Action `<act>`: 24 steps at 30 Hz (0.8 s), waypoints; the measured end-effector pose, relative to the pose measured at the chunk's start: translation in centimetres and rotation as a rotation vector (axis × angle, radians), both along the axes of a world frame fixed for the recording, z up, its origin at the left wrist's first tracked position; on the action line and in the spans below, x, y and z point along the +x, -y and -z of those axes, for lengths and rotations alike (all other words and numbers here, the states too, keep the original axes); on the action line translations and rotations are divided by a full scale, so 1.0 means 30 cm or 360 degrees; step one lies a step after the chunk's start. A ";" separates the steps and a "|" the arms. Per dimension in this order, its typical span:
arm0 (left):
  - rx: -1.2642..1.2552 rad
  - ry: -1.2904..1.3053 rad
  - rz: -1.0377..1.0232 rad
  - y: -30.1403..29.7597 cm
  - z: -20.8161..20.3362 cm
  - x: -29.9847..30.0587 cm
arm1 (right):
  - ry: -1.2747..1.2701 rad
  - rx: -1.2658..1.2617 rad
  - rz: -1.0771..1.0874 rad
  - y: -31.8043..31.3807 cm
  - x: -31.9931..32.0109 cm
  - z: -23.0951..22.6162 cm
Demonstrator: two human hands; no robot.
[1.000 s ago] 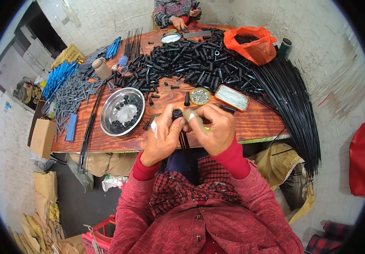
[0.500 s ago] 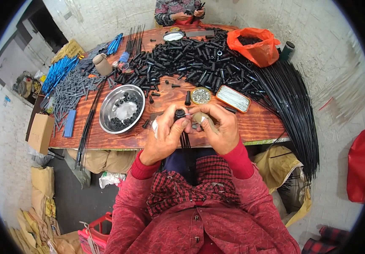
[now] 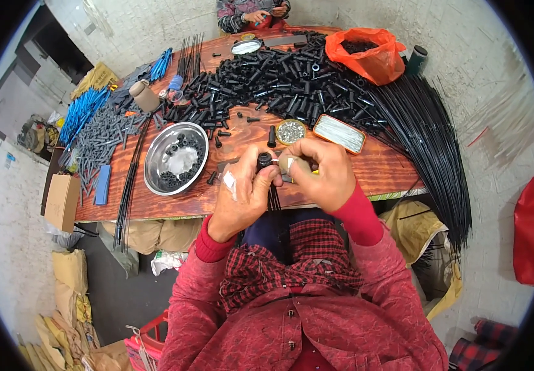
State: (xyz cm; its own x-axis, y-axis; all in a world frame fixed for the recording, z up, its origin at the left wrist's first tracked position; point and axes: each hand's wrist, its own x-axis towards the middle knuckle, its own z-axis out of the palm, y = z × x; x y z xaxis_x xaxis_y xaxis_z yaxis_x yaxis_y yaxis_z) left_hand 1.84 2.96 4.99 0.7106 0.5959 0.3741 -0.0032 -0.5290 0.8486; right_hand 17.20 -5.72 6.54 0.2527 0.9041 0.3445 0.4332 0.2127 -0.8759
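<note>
My left hand point(image 3: 237, 195), with white tape on it, is closed around a black cylindrical plastic piece point(image 3: 264, 159) held upright over the table's near edge. Thin black rods point(image 3: 274, 199) hang down below that hand. Right beside the piece, my right hand point(image 3: 326, 173) pinches a thin pale sliver that meets its side; a covering wraps one finger. A bit of yellow shows under the right fingers, too hidden to name. Just beyond the hands lie a round tin of small metal parts point(image 3: 291, 132), a rectangular tin of thin metal pins point(image 3: 339, 134) and a black tube point(image 3: 272, 136).
A steel bowl point(image 3: 149, 177) of black rings stands left. Black tubes point(image 3: 279, 80) are heaped mid-table, by an orange bag point(image 3: 366, 65). Long black rods point(image 3: 431, 142) overhang the right edge. Grey and blue pieces point(image 3: 106, 123) lie left. A co-worker's hands point(image 3: 259, 15) show at the far side.
The whole view has shifted slightly. My right hand has turned a little and sits higher, and a yellow bit shows under it. The left hand keeps its hold on the black piece.
</note>
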 end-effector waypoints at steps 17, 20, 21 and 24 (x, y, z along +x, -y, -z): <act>-0.1014 0.0822 0.0240 -0.079 0.153 -0.055 | 0.0925 -0.0223 0.0149 0.020 0.174 0.482; -0.1222 0.0925 0.0387 -0.080 0.173 -0.042 | 0.1231 0.0018 0.0255 0.012 0.173 0.512; -0.1214 0.0931 0.0385 -0.080 0.180 -0.039 | 0.1264 -0.0032 0.0232 0.010 0.184 0.526; -0.1183 0.0911 0.0396 -0.061 0.171 -0.022 | 0.1360 -0.0044 0.0212 0.002 0.192 0.537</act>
